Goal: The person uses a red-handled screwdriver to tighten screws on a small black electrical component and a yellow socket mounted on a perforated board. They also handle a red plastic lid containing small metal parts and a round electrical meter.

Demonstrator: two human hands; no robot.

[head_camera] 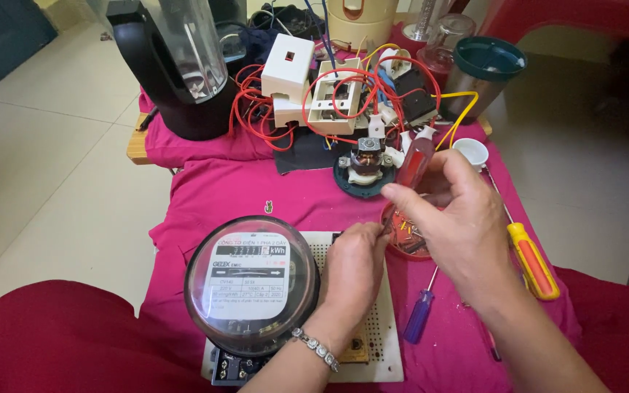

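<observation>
Red bottle (pixel 414 161): small, translucent red body with a white neck, tilted with the neck toward the wiring; located right of centre over the pink cloth, just above the red dish.
Right hand (pixel 459 218): closed on the red bottle, thumb and fingers wrapped round its lower half.
Red dish (pixel 403 244): shallow round dish of red plastic, holding small parts; lies directly under the right hand, which hides most of it.
Left hand (pixel 354 269): fingers curled shut, knuckles up, resting on the perforated board beside the dish; whether it pinches anything cannot be told. A beaded bracelet sits on the wrist.
Perforated board (pixel 386 327): cream, rectangular, flat on the cloth.
Electricity meter (pixel 251 282): round, clear domed cover over a white dial plate with printed rows and a counter window at the top; stands on the board, touching the left wrist.
Screwdrivers: a yellow and red handle (pixel 533 260) to the right of the right hand; a blue handle (pixel 419 316) below the dish.
Small motor (pixel 367 161): on a dark round base, just left of the bottle.
White housings (pixel 307 87): box-shaped, tangled in red, yellow and blue wires.
Blender jug (pixel 183 54): black base, far left.
Pink cloth (pixel 220 189): covers the low table.
</observation>
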